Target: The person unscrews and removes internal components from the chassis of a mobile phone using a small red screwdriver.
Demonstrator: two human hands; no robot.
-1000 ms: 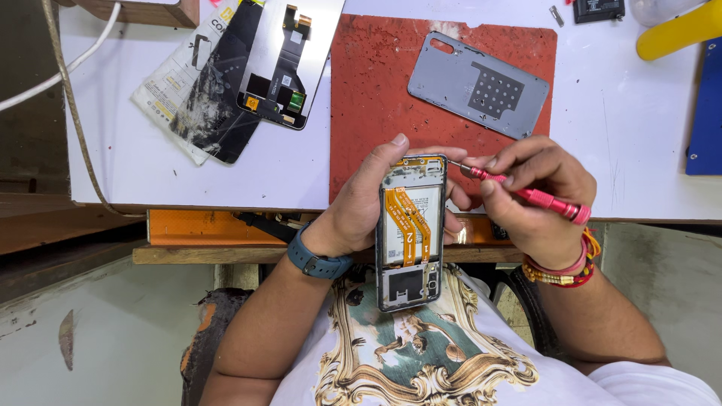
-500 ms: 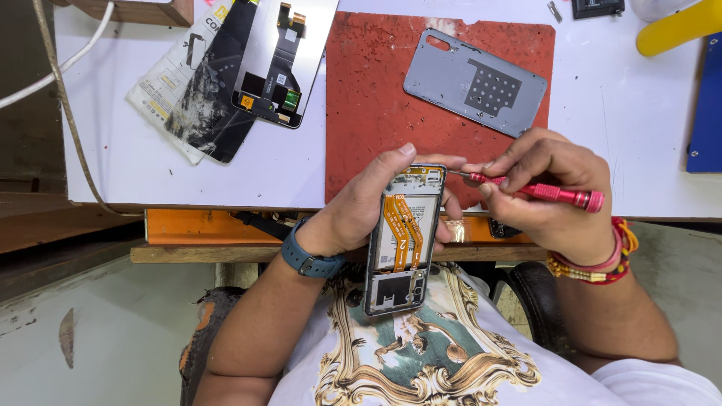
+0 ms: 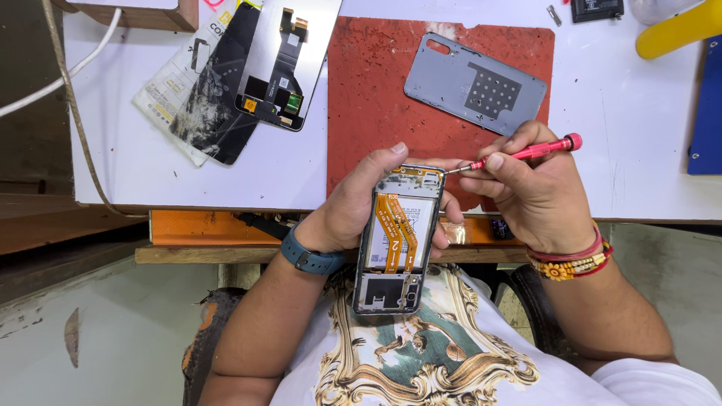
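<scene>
Left hand (image 3: pixel 353 214) wraps the opened phone (image 3: pixel 396 239) just off the desk's (image 3: pixel 150 165) near edge, long axis running away from the body, top end toward the red mat (image 3: pixel 376 90). Right hand (image 3: pixel 538 192) pinches the red screwdriver (image 3: pixel 519 154), tip at the phone's top right corner. Best kept square and pressed gently.

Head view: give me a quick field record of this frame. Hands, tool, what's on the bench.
left hand: holds opened phone, back cover off, orange flex cables showing
right hand: grips red screwdriver, tip at the phone's top edge
red mat: on white bench, carries grey back cover
left of mat: display panel lying partly over cracked black screen
top right: yellow object, blue object
</scene>
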